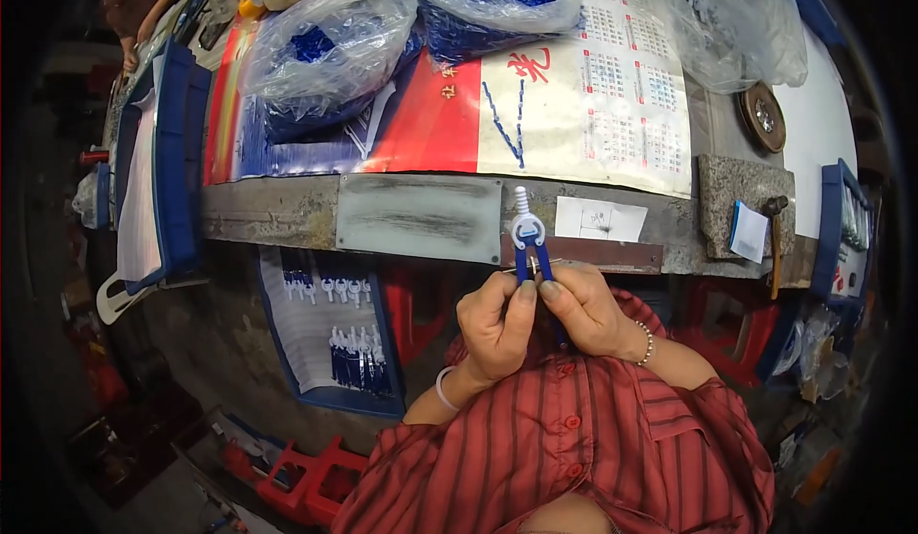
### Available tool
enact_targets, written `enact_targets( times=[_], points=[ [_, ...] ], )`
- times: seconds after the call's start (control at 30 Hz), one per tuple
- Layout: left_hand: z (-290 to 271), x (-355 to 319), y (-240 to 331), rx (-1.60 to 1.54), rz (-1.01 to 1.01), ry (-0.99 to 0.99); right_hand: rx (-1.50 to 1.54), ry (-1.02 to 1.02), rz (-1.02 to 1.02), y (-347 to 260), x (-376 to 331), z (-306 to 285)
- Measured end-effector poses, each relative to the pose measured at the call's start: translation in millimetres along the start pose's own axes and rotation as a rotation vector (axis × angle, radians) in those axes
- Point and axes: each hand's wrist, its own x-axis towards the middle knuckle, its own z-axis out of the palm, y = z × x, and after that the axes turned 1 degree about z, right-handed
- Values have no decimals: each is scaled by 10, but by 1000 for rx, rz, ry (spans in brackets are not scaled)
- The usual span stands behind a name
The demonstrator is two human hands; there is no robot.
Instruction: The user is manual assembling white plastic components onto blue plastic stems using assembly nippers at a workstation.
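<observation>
Just in front of the table's near edge, both hands hold a plastic drawing compass (pixel 531 233) with a white ridged knob, a white head and two blue legs. My left hand (pixel 495 322) is closed, its thumb and fingers pinching the left leg. On the other leg, my right hand (pixel 585 314) is closed in a similar pinch. A thin light-coloured piece crosses between the legs near the fingertips; its kind is too small to make out. Beyond the compass, two lines of small blue pieces (pixel 520 118) form a V on the printed calendar sheet (pixel 631 94).
Clear bags of blue parts (pixel 330 51) stand at the back, with a bag of pale parts (pixel 727 18) at right. A metal dish (pixel 762 118), stone block (pixel 717 204) and hammer (pixel 775 238) lie right. Below left, a blue tray (pixel 382 343) holds several compasses. Another person (pixel 143 3) is far left.
</observation>
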Motion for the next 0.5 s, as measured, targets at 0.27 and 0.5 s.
enact_targets(
  times=[0.27, 0.5],
  points=[
    [21, 5, -12, -48, -102, 57, 4, 33, -50, 103, -44, 39],
    [11, 71, 29, -133, -174, 77, -15, -79, -29, 183, -97, 50]
  ],
)
